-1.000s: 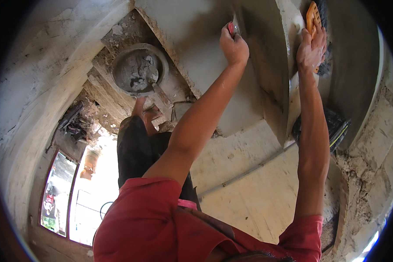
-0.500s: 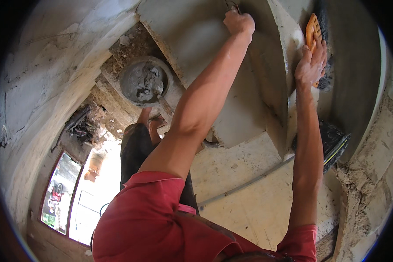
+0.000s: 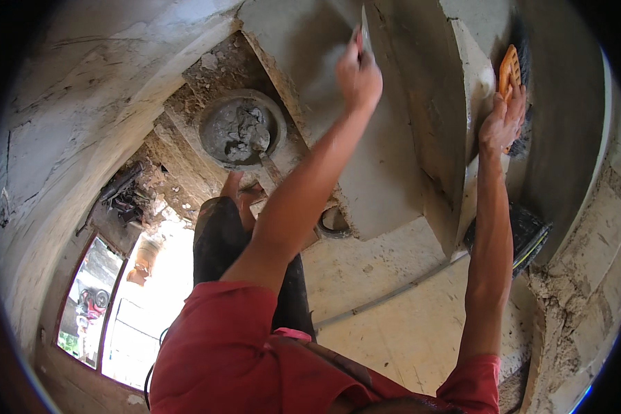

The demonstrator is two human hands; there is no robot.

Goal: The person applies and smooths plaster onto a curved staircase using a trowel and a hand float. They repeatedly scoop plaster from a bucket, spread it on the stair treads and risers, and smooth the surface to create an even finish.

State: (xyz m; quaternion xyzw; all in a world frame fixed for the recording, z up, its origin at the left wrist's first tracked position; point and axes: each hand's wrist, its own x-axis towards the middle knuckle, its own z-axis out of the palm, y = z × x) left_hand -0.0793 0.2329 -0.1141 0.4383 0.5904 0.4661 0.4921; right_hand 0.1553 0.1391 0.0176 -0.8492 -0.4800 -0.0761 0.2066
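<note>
My left hand (image 3: pixel 360 79) is closed round the red handle of a trowel (image 3: pixel 365 26), whose thin blade is seen nearly edge-on. It is over the smooth grey plastered surface (image 3: pixel 293 52) at the top middle. On the right, my right hand (image 3: pixel 501 124) has its fingers on an orange brush (image 3: pixel 509 69) with dark bristles. The brush lies against a grey plastered face (image 3: pixel 559 124), beside a pale upright edge (image 3: pixel 472 76). My palm and fingers hide part of the brush.
A round tub (image 3: pixel 207 134) of wet grey mortar stands left of my left arm, with a wooden-handled tool (image 3: pixel 270 168) in it. A black container (image 3: pixel 524 238) is behind my right forearm. Rough mortar (image 3: pixel 566 297) lies at the right. A bright doorway (image 3: pixel 145 303) opens lower left.
My left hand has moved left and down with the trowel, whose blade now shows. The view has shifted slightly; my right hand stays on the brush.
</note>
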